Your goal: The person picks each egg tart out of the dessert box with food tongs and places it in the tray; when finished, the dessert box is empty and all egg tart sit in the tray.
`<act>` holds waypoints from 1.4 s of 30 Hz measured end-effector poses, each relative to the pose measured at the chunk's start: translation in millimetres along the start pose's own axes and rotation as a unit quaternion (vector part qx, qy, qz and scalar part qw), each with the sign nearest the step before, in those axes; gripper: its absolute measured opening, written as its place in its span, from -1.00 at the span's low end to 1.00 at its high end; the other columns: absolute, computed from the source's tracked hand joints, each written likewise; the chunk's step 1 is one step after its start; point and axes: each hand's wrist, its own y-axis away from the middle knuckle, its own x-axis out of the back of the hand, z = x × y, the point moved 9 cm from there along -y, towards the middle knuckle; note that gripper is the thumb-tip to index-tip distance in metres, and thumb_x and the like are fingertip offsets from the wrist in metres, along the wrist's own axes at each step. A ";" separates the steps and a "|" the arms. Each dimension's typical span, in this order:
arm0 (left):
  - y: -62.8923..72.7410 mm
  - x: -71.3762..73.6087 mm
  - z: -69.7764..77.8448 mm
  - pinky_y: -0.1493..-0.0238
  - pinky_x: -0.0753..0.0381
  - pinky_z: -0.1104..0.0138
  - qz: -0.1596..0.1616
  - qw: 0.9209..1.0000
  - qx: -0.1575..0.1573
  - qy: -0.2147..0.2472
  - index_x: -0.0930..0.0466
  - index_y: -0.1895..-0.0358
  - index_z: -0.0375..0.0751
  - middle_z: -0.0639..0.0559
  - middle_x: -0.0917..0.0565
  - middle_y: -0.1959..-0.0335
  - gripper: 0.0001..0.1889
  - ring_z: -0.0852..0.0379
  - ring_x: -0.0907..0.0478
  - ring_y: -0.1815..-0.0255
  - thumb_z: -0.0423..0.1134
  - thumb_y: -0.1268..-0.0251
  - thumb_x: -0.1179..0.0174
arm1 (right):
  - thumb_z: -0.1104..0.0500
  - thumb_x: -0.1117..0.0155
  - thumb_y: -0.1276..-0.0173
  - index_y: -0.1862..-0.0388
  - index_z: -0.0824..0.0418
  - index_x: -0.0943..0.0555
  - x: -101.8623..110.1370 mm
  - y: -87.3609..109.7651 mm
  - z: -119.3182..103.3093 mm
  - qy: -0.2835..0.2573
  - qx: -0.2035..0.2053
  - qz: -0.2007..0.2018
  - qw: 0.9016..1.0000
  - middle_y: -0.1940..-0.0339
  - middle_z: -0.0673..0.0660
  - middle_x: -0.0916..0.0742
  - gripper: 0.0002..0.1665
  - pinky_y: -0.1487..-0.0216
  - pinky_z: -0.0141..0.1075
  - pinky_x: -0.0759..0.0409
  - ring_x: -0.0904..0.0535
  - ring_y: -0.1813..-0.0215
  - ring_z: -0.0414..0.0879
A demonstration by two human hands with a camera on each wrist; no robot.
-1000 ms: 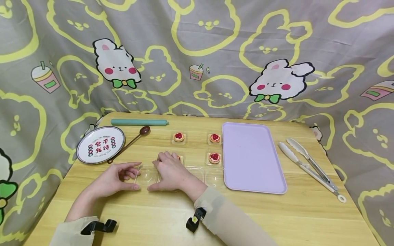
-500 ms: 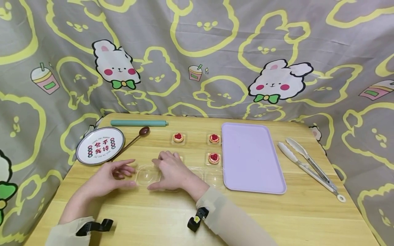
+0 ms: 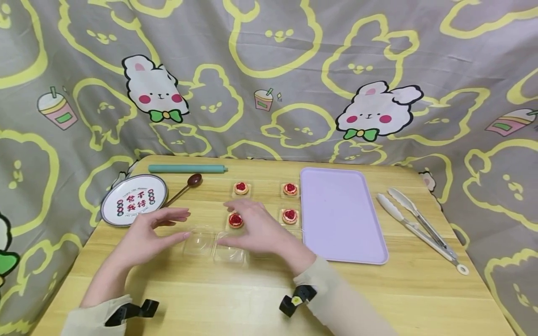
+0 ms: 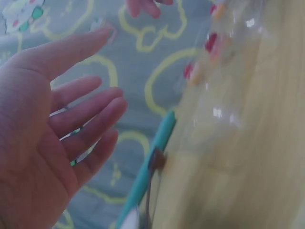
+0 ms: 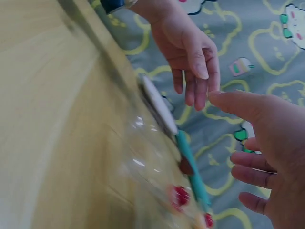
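Observation:
My left hand (image 3: 147, 238) hovers left of a row of clear plastic containers (image 3: 198, 241), with its thumb and fingers spread apart. In the left wrist view the palm of this hand (image 4: 57, 124) shows, holding nothing. My right hand (image 3: 265, 231) is raised over the right part of the same row, fingers extended. Seen from the right wrist, nothing lies between thumb and fingers of the right hand (image 5: 267, 148). Just left of it sits a small red-topped tart (image 3: 236, 220) on a clear base. More such tarts stand behind and beside it, including one tart (image 3: 290, 216) near the tray.
A lilac tray (image 3: 342, 214) lies right of the tarts, with metal tongs (image 3: 422, 228) beyond it. At the left are an oval plate (image 3: 134, 200) with red lettering, a brown spoon (image 3: 194, 180) and a teal rod (image 3: 187, 168). A patterned curtain (image 3: 290, 70) hangs behind the table.
My right hand has risen off the clear containers and shifted right, uncovering the near-left tart and a container. My left hand drew back from the leftmost container, then lifted slightly with its thumb spread wider.

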 end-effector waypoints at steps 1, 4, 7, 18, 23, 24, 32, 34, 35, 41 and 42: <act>-2.7 -2.2 5.7 -0.16 -0.60 0.46 0.002 1.000 -0.008 0.008 -0.69 -0.27 -0.06 0.06 -0.78 -0.13 -0.45 0.15 -0.70 -0.12 -0.28 -0.18 -0.61 | -0.29 -0.56 -0.28 -0.57 0.22 -0.42 7.1 4.0 1.2 -0.013 0.000 0.006 1.000 -0.43 0.12 -0.61 0.05 -0.51 0.00 -0.39 -0.50 -0.42 0.02; -10.5 -11.8 21.4 -0.17 -0.61 0.44 -0.003 0.999 -0.025 0.022 -0.66 -0.31 -0.09 0.07 -0.77 -0.15 -0.41 0.11 -0.69 -0.14 -0.31 -0.18 -0.61 | -0.21 -0.59 -0.29 -0.56 0.21 -0.42 27.7 17.6 7.3 -0.042 -0.001 0.022 0.999 -0.35 0.10 -0.65 0.01 -0.34 -0.09 -0.56 -0.58 -0.28 0.02; -18.8 -24.6 35.2 -0.21 -0.62 0.39 -0.013 0.999 -0.036 0.034 -0.63 -0.35 -0.13 0.07 -0.75 -0.18 -0.36 0.07 -0.67 -0.18 -0.32 -0.16 -0.62 | -0.18 -0.60 -0.29 -0.51 0.17 -0.47 46.5 33.1 15.7 -0.045 -0.003 0.037 0.998 -0.32 0.05 -0.65 -0.07 -0.26 -0.12 -0.60 -0.60 -0.25 0.02; -53.3 -87.5 75.1 -0.37 -0.57 0.08 -0.070 0.993 -0.065 0.074 -0.57 -0.43 -0.01 0.10 -0.64 -0.35 -0.25 0.06 -0.56 -0.36 -0.18 -0.12 -0.66 | -0.09 -0.64 -0.27 -0.42 0.14 -0.55 106.7 101.2 62.2 -0.015 -0.001 0.090 0.996 -0.28 -0.01 -0.66 -0.18 -0.28 0.05 -0.57 -0.59 -0.21 -0.05; -69.1 -116.1 83.5 -0.38 -0.56 0.02 -0.097 0.991 -0.059 0.069 -0.52 -0.48 -0.07 0.00 -0.58 -0.42 -0.21 -0.05 -0.54 -0.38 -0.09 -0.16 -0.64 | 0.03 -0.68 -0.24 -0.41 0.15 -0.55 134.7 138.0 90.0 0.003 -0.014 0.124 0.992 -0.28 0.00 -0.66 -0.20 -0.22 0.07 -0.60 -0.60 -0.21 -0.01; -72.5 -121.5 84.2 -0.40 -0.54 0.02 -0.103 0.991 -0.055 0.068 -0.51 -0.48 -0.06 -0.01 -0.57 -0.44 -0.20 -0.06 -0.53 -0.40 -0.07 -0.16 -0.64 | 0.06 -0.69 -0.23 -0.41 0.15 -0.55 140.2 145.4 96.1 0.008 -0.020 0.130 0.991 -0.28 0.01 -0.66 -0.19 -0.22 0.05 -0.59 -0.59 -0.22 -0.01; -102.9 -160.2 83.7 -0.45 -0.48 0.11 -0.133 0.988 -0.049 0.062 -0.49 -0.49 -0.15 -0.04 -0.54 -0.46 -0.21 -0.01 -0.48 -0.44 -0.12 -0.20 -0.61 | 0.16 -0.72 -0.18 -0.45 0.19 -0.54 177.5 203.4 141.6 0.042 -0.072 0.152 0.985 -0.34 0.13 -0.65 -0.13 -0.30 -0.01 -0.52 -0.55 -0.31 0.09; -110.1 -169.8 84.0 -0.45 -0.47 0.12 -0.147 0.986 -0.055 0.051 -0.50 -0.48 -0.20 -0.07 -0.54 -0.46 -0.24 0.02 -0.46 -0.45 -0.16 -0.23 -0.59 | 0.15 -0.71 -0.19 -0.48 0.15 -0.53 184.2 220.0 156.9 0.030 -0.104 0.149 0.983 -0.42 0.15 -0.60 -0.12 -0.44 -0.02 -0.43 -0.44 -0.46 0.16; -113.4 -174.5 83.7 -0.46 -0.46 0.12 -0.155 0.985 -0.057 0.044 -0.50 -0.48 -0.22 -0.07 -0.54 -0.46 -0.26 0.02 -0.46 -0.46 -0.18 -0.25 -0.58 | 0.14 -0.71 -0.20 -0.49 0.12 -0.52 187.3 228.6 164.8 0.027 -0.117 0.150 0.981 -0.45 0.16 -0.57 -0.11 -0.49 -0.08 -0.36 -0.39 -0.49 0.18; -127.3 -196.2 74.5 -0.58 -0.25 0.04 -0.199 0.978 -0.056 -0.033 -0.46 -0.52 -0.20 -0.08 -0.48 -0.52 -0.28 -0.06 -0.34 -0.56 -0.10 -0.36 -0.49 | 0.20 -0.72 -0.16 -0.47 0.28 -0.50 203.7 272.2 211.4 0.048 -0.143 0.173 0.973 -0.45 0.37 -0.51 -0.08 -0.34 -0.67 -0.06 -0.35 -0.45 0.24; -128.7 -198.1 72.7 -0.60 -0.22 0.02 -0.204 0.977 -0.051 -0.042 -0.46 -0.53 -0.19 -0.09 -0.47 -0.53 -0.27 -0.07 -0.32 -0.57 -0.07 -0.36 -0.49 | 0.18 -0.72 -0.16 -0.47 0.32 -0.48 205.5 278.7 220.4 0.055 -0.151 0.174 0.971 -0.45 0.41 -0.50 -0.07 -0.40 -0.60 -0.07 -0.34 -0.45 0.28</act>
